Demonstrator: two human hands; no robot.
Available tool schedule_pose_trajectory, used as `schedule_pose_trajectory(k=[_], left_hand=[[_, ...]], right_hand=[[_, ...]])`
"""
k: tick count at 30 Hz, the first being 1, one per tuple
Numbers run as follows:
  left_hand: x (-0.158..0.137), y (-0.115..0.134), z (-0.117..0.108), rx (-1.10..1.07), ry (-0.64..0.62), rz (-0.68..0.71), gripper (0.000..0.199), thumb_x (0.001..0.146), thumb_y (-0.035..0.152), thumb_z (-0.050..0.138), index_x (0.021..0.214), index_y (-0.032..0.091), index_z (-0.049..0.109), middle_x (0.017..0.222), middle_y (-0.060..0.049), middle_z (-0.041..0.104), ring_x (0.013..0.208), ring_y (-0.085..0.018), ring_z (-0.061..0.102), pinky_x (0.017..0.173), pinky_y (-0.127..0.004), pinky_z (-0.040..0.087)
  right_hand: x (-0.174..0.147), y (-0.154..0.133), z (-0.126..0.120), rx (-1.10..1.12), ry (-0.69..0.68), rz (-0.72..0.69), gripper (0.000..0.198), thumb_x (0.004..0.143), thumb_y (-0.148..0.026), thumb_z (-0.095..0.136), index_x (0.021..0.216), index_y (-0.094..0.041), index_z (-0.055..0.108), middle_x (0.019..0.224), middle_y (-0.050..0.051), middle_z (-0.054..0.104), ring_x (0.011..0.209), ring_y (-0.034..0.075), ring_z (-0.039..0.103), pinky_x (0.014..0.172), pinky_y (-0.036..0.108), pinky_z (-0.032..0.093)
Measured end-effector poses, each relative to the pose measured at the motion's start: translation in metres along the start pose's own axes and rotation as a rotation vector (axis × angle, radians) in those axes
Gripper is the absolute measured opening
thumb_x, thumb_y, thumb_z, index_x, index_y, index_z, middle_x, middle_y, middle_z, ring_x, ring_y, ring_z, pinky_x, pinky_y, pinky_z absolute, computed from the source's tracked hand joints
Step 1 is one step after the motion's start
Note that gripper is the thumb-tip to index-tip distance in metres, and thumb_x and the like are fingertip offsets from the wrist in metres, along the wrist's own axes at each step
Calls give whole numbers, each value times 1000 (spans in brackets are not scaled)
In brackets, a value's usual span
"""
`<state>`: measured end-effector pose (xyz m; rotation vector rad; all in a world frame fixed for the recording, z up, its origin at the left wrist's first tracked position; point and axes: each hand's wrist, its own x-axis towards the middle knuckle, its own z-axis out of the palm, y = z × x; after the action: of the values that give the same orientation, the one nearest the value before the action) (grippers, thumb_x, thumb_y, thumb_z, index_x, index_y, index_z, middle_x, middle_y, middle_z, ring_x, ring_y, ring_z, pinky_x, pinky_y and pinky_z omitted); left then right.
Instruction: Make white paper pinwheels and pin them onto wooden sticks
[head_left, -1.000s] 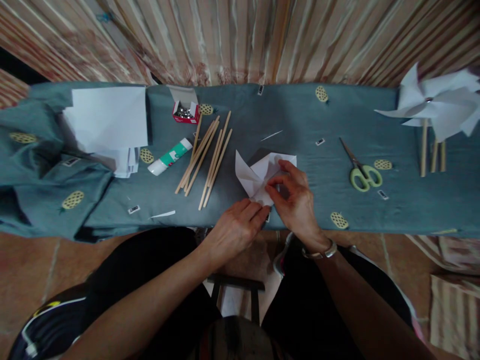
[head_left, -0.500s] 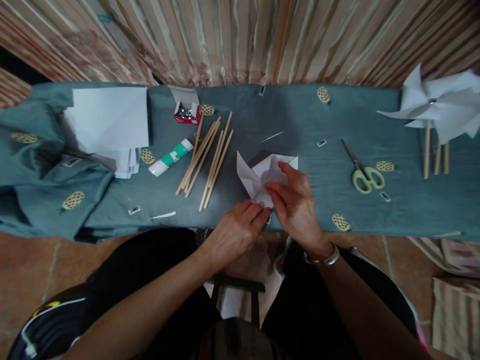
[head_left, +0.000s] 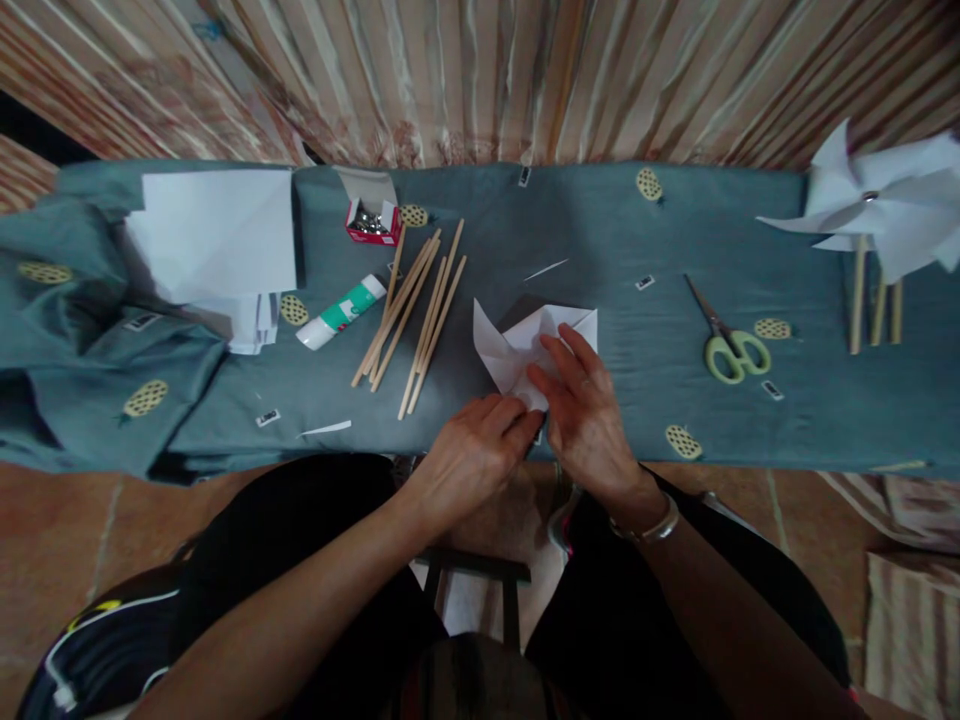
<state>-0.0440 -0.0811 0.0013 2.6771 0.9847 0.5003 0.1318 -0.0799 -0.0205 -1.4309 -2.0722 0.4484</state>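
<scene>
A white paper pinwheel (head_left: 517, 360), part folded, lies on the cloth-covered table in front of me. One pointed blade stands up at its left, and a flat corner shows at its right. My left hand (head_left: 480, 440) pinches its near edge between thumb and fingers. Over its middle and right side rests my right hand (head_left: 585, 410), fingers stretched and apart, with the fingertips touching the folded paper. The pinwheel's centre is partly hidden under those fingers.
Several wooden sticks (head_left: 427, 320) and a glue stick (head_left: 343, 313) lie left, with a red box of metal pins (head_left: 373, 222) behind. White sheets (head_left: 217, 230) are stacked far left. Green-handled scissors (head_left: 726, 340) lie right, near finished pinwheels (head_left: 892, 205) on sticks.
The fingers of my right hand have straightened and spread over the paper, where they were more bent at a raised flap. My left hand keeps its grip in the same place.
</scene>
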Motion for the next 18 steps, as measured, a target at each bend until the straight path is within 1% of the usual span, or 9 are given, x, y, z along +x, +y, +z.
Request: schedule_pose_trajectory(k=[2,4,7,10,14,16,18], left_hand=[[1,-1,-1,0,21,1,21,97,14,46,107,10,63,96,-10,66,86,-19,62,74,-33,58],[1,-2,-1,-4,70,11,20,97,15,46,107,10,63,99,-11,66,88,-20,62,74,-33,58],[3,-5,1,-12,128,20,21,97,16,47,110,11,63,110,-14,66,96,-22,62,79,-37,58],[6,-6,3,-16,94,11,22,94,15,51,113,10,62,111,-13,67,99,-24,62,83,-40,58],[8,-5,4,6,55,14,25,92,15,55,114,8,62,109,-13,68,99,-26,61,83,-42,57],[8,-6,3,13,51,21,25,92,16,55,115,8,62,111,-13,68,100,-27,61,83,-42,57],[8,-6,3,15,47,21,26,92,16,56,115,8,62,111,-13,68,100,-27,61,82,-42,57]], right_hand=[[0,0,0,-14,-1,-11,44,89,-7,47,124,-32,58,150,2,47,150,29,24,116,57,34],[-2,-1,2,-30,6,-20,44,90,-8,48,125,-32,58,151,2,47,151,28,23,116,55,35],[-5,-1,3,-80,29,-18,41,91,-11,49,125,-33,58,151,2,47,150,28,24,115,58,35],[-6,2,-2,-74,68,-8,41,91,-10,45,123,-30,61,151,4,47,149,30,27,114,61,35],[2,19,-19,-5,165,44,49,91,-9,37,132,-24,58,148,9,50,141,27,42,116,55,37],[12,32,-25,-47,212,94,48,91,-13,39,137,-21,54,146,11,52,140,29,43,116,57,36],[23,44,-27,-63,177,105,48,93,-19,41,140,-17,51,146,14,52,141,31,42,116,58,35]])
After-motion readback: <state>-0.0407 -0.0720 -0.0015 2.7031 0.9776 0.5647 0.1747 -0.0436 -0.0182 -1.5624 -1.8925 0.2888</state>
